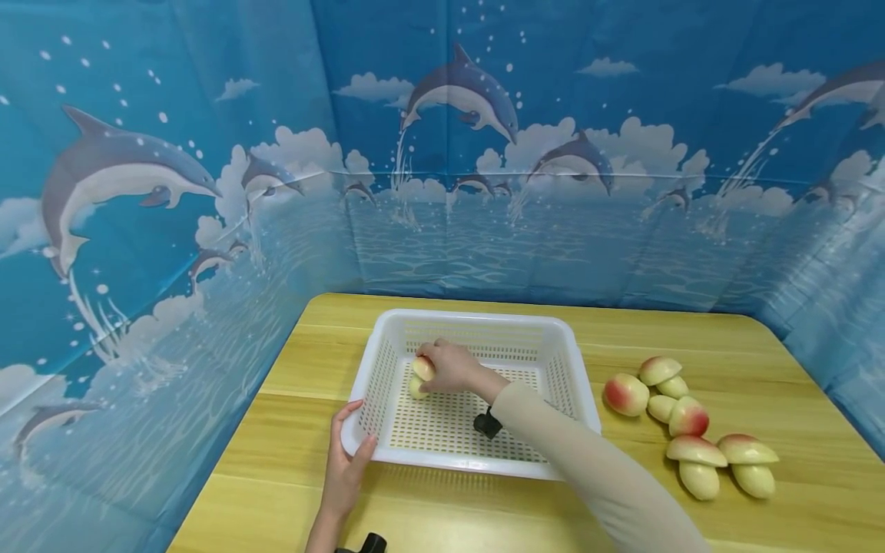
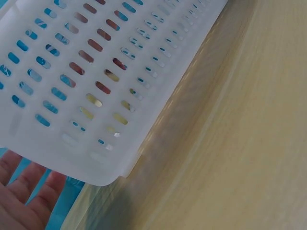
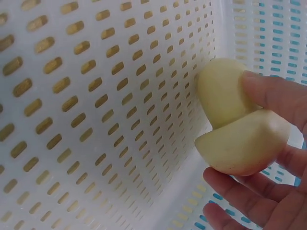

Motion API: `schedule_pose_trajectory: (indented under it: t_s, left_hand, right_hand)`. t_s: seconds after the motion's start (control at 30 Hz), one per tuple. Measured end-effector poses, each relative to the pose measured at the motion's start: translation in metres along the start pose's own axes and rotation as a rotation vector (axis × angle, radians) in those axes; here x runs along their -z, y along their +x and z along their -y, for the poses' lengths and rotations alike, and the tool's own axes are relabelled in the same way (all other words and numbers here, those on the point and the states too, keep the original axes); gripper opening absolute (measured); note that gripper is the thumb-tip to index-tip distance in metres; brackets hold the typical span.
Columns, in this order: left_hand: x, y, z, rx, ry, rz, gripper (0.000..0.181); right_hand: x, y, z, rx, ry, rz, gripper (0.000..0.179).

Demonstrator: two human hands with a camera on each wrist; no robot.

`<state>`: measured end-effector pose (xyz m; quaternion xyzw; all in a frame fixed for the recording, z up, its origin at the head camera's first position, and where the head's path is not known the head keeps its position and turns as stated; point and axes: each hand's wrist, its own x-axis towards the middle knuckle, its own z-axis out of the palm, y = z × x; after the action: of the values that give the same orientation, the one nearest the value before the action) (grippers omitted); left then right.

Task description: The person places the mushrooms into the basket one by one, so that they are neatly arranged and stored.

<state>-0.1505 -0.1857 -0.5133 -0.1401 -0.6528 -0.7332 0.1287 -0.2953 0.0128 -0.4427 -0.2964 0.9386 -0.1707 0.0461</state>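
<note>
A white perforated plastic basket [image 1: 477,467] stands on the wooden table. Inside it, toward the left end, my right hand [image 1: 452,369] grips a toy mushroom [image 3: 240,143] with a pale yellow stem and a red-tinged cap. The right wrist view shows the thumb on the stem and fingers around the cap, close over the basket floor. My left hand [image 1: 346,468] holds the basket's near left corner, thumb at the front rim and fingers at the left side. In the left wrist view its fingers [image 2: 41,191] show beside the basket wall.
Several similar mushrooms lie right of the basket, among them one with a red cap [image 1: 696,452] and one beside it [image 1: 750,465]. A blue dolphin-print curtain [image 1: 442,230] hangs behind and along the sides of the table [image 1: 276,461]. Black wrist cameras sit on both wrists.
</note>
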Motion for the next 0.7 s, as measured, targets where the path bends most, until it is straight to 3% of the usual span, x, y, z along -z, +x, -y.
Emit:
schedule_pose_trajectory:
  t_s: [0.47,0.7]
  left_hand:
    - [-0.0009,-0.0014,0.0014,0.036,0.013,-0.014,0.052]
    - [0.0,0.0,0.0009,0.02,0.026,-0.011,0.052]
  right_hand:
    - [-0.0009,0.0002,-0.0026,-0.002,0.117,0.064,0.062]
    - [0.0016,-0.0018,-0.0016,0.005,0.114,0.077,0.064]
